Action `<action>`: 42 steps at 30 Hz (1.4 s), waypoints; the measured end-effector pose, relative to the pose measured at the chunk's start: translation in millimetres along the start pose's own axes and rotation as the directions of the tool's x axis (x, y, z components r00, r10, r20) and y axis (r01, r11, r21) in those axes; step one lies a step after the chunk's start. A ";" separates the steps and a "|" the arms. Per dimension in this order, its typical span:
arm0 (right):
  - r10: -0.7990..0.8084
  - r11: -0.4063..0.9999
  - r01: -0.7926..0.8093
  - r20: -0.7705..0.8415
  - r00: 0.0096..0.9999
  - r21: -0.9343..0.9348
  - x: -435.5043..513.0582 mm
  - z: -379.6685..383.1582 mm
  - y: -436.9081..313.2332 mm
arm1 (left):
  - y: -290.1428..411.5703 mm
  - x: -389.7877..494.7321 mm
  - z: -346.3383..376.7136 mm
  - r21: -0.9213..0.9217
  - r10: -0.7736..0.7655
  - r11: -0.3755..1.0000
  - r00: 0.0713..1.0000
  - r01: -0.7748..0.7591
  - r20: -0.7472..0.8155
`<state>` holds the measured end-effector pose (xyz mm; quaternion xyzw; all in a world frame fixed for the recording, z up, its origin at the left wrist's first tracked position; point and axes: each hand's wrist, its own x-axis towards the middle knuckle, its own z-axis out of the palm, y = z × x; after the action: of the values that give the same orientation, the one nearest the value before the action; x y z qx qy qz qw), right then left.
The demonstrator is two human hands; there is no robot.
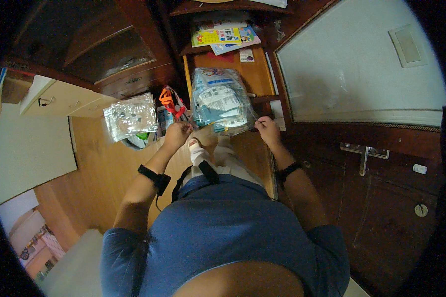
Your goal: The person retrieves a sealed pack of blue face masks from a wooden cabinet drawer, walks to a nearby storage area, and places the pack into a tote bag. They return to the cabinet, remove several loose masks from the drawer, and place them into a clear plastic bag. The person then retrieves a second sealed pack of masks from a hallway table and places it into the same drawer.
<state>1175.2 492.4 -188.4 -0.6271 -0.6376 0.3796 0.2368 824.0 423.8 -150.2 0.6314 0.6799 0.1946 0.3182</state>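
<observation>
A large clear plastic bag (223, 100) spreads out before me, filled with printed packets and papers in white and teal. My left hand (178, 134) pinches its near left corner. At the near right corner, the fingers of my right hand (268, 130) grip the bag's edge. Behind and partly under the bag is an open wooden drawer (259, 76), with a small printed card (246, 55) inside. The bag hides much of the drawer.
Left of the bag lie a stack of clear plastic packets (132, 116) and orange-red straps (171, 102). Booklets (223, 37) sit on the shelf above the drawer. A dark wooden door (386, 185) with a metal handle (364, 156) stands close on my right.
</observation>
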 end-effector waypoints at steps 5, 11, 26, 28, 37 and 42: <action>-0.172 0.935 0.188 0.080 0.982 -0.302 6.8 -8.0 -20.1 | 13.8 0.2 -4.0 0.303 0.047 0.952 0.999 -0.039 -0.017; -0.142 0.873 0.197 0.154 0.978 -0.445 8.4 -9.8 -27.2 | 13.3 -0.2 2.6 0.288 0.096 0.955 0.990 -0.062 -0.106; -0.536 0.393 0.654 0.417 0.734 -0.647 0.8 11.2 -67.5 | 7.4 -13.3 -5.8 0.184 0.432 0.901 0.848 -0.393 -0.307; -0.416 0.433 0.691 0.552 0.723 -0.579 -2.0 34.9 -78.8 | 7.8 -13.3 -5.5 0.180 0.431 0.902 0.849 -0.393 -0.304; -0.421 0.437 0.763 0.641 0.642 -0.477 7.6 76.8 -84.1 | 8.4 -13.5 2.3 0.100 0.334 0.942 0.855 -0.321 -0.396; -0.486 0.273 0.803 0.644 0.591 -0.530 8.1 82.2 -88.7 | 0.6 -12.8 38.0 -0.478 -0.245 0.875 0.926 0.083 -0.287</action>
<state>1055.4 491.6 -169.8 -0.2579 -0.9645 0.0313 -0.0484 850.2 406.1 -174.8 0.4348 0.7109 0.4267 0.3514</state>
